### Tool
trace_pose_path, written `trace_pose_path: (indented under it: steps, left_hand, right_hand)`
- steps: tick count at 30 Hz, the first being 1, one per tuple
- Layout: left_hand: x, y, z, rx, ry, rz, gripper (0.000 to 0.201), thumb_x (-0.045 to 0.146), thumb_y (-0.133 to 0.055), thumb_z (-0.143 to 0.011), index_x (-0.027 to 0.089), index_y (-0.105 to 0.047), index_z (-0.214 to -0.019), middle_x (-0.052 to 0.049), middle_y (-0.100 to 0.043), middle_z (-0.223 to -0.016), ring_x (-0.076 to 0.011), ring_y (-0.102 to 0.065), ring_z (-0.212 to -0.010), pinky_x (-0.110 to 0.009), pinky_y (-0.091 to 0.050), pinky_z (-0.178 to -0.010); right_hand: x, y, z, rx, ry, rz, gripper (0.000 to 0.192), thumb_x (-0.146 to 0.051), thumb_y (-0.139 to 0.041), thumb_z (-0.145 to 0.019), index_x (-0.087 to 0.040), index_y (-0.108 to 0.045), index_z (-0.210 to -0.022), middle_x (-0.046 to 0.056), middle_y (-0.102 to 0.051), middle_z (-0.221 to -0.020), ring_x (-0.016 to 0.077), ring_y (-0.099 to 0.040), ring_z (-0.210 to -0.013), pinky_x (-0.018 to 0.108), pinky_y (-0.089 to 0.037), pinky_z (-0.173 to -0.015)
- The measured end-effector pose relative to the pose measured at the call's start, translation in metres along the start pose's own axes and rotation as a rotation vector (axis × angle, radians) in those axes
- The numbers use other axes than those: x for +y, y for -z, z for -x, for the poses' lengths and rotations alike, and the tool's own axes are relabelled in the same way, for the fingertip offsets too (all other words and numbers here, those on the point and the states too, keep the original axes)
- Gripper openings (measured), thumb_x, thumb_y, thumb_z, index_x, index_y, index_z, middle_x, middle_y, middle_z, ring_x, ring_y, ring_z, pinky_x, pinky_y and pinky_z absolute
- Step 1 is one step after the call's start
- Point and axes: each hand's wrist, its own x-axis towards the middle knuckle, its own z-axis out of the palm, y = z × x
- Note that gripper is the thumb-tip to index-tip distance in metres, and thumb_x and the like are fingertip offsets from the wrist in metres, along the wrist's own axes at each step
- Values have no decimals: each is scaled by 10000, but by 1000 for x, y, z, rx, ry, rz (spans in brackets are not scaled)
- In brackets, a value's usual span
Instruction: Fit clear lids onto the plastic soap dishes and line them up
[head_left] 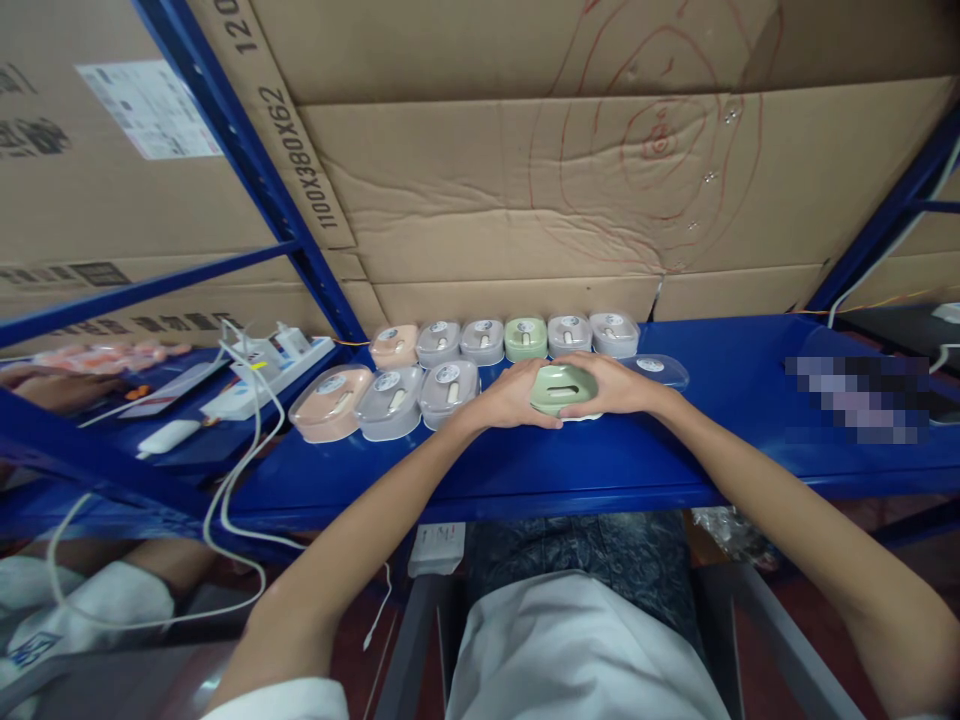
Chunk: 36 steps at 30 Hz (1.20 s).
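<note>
Both hands grip a small green plastic box (564, 390), rounded at the corners, with a dark oblong slot in its middle. From the left, my left hand (517, 397) wraps around its side, thumb along the near edge. My right hand (609, 385) closes on the opposite side, its thumb also at the front. A bit of white shows beneath the box. Just behind my right hand, a clear lid (660, 371) with a round sticker lies on the blue shelf (495, 475). Close to my left hand stands a grey box (448, 394) with a clear lid.
Several lidded boxes (394, 346) in peach, grey and green form two rows. White cables (225, 500) hang over the left shelf edge by a power strip (270, 372). A co-worker's hand (60, 388) is at far left. A cardboard wall (480, 200) rises behind.
</note>
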Motion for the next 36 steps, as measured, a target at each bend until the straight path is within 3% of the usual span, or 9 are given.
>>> trace_pose_path:
  steps: [14, 23, 36]
  left_hand:
    - [-4, -7, 4, 16, 41, 88, 788, 459, -999, -589, 240, -637, -1254, -79, -698, -1246, -374, -681, -1167, -571, -560, -1039]
    - [0, -8, 3, 5, -66, 203, 621, 441, -978, -629, 224, -689, -1135, -66, -732, -1155, -357, -680, -1126, -527, -569, -1004]
    - [0, -7, 2, 6, -11, 60, 738, 454, -995, -613, 251, -641, -1228, -82, -697, -1258, -381, -655, -1202, -607, -527, -1091]
  right_hand:
    - [-3, 0, 0, -2, -14, -74, 811, -597, -922, -757, -241, -664, -1438, 129, -748, -1361, 365, -723, -1221, 535, -586, -1047]
    - [0, 0, 0, -12, -19, -69, 804, -596, -923, -764, -244, -659, -1438, 132, -734, -1389, 367, -707, -1253, 544, -577, -1070]
    - [4, -2, 3, -9, -44, -131, 854, -615, -935, -735, -238, -646, -1445, 133, -705, -1433, 367, -677, -1305, 551, -557, -1112]
